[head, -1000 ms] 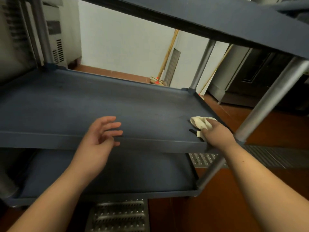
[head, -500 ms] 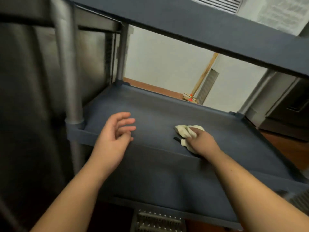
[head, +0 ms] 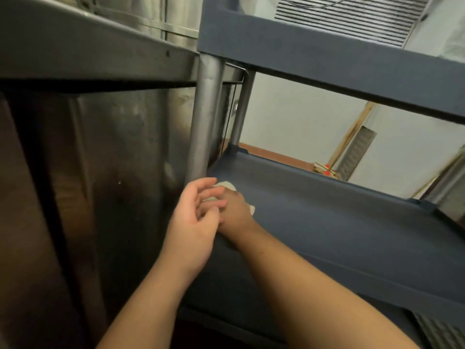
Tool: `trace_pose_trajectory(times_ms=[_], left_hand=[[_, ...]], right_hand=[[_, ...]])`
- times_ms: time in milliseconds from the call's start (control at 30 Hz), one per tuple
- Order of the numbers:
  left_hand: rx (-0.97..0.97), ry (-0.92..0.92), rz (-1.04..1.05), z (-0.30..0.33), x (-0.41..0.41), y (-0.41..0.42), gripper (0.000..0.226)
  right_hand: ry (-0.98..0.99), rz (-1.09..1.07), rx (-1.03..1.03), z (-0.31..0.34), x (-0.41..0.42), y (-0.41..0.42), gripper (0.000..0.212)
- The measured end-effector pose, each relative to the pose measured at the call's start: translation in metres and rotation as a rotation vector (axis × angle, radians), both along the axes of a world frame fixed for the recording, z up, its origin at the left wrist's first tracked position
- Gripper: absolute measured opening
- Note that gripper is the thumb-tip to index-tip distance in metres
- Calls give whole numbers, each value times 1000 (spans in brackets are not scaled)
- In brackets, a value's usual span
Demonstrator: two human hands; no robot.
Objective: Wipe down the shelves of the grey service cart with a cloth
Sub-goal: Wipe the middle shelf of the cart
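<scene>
Grey middle shelf (head: 339, 222) mid-wipe: cloth (head: 227, 185) gripped by right hand (head: 235, 210) at left corner; left hand (head: 193, 217) loose, empty. Next: sweep back rightwards.

right hand (head: 235, 210) – grips cloth (head: 227, 185) | shelf (head: 339, 222) corner – left hand (head: 193, 217) beside

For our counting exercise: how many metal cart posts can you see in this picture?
2. One post stands at the near left corner of the middle shelf, just above the hands. The other post stands at the far left corner. Right-side posts may be out of frame.
</scene>
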State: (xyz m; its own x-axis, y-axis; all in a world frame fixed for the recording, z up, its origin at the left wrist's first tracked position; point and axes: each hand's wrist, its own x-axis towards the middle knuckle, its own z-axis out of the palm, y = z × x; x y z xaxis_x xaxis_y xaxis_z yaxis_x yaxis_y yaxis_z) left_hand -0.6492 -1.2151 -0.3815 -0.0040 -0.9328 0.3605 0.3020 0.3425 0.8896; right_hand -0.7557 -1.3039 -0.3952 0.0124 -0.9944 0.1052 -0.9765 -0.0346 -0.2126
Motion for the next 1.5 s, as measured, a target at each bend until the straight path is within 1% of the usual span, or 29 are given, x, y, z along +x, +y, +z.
trace_pose_trajectory(times_ms=[67,133,200,300,367,500,633,700,767,900,1067,1100,1167,1267,1367,1433,1500], left_hand=[[12,-20,13,-2,4,-1,43],[19,-26,21,-2,3,1,43],[12,-28,22,-2,0,4,40],[-3,-29,18,0,-10,8,38],[-2,-19,9,0,-23,11,37],[-7,-33,-46,-4,-67,18,37],[-17,-43,-137,-13,-127,34,29],[-6,-32,-193,-16,-161,47,27],[16,-22,-255,-18,-199,60,25],[-7,-54,-313,-7,-277,77,30],[-12,-101,-315,3,-366,90,34],[-9,-118,-323,3,-381,94,34],[-19,-166,-335,5,-402,103,37],[-12,-198,-291,12,-401,109,41],[1,-187,-267,18,-376,98,40],[-10,-162,-257,19,-353,89,37],[-13,-146,-258,17,-329,75,34]], right_hand=[[-48,-1,42,-29,-19,-29,21],[-100,-19,103,-18,-19,-17,24],[-130,-41,73,-1,-19,2,23],[-201,-119,96,6,-41,12,39],[-164,-129,140,13,-63,25,49],[-202,-221,131,16,-143,59,51],[-248,-400,106,20,-246,114,49],[-207,-474,111,24,-300,144,43],[-184,-558,74,24,-354,176,39],[-157,-683,34,25,-449,231,40],[-100,-800,67,17,-529,265,37],[-103,-798,47,10,-542,268,36],[-174,-788,-49,-2,-559,275,42],[-181,-763,-75,-3,-568,279,49],[-123,-738,-69,2,-566,279,46],[-81,-737,-5,11,-556,277,43],[-49,-764,154,23,-545,267,44]])
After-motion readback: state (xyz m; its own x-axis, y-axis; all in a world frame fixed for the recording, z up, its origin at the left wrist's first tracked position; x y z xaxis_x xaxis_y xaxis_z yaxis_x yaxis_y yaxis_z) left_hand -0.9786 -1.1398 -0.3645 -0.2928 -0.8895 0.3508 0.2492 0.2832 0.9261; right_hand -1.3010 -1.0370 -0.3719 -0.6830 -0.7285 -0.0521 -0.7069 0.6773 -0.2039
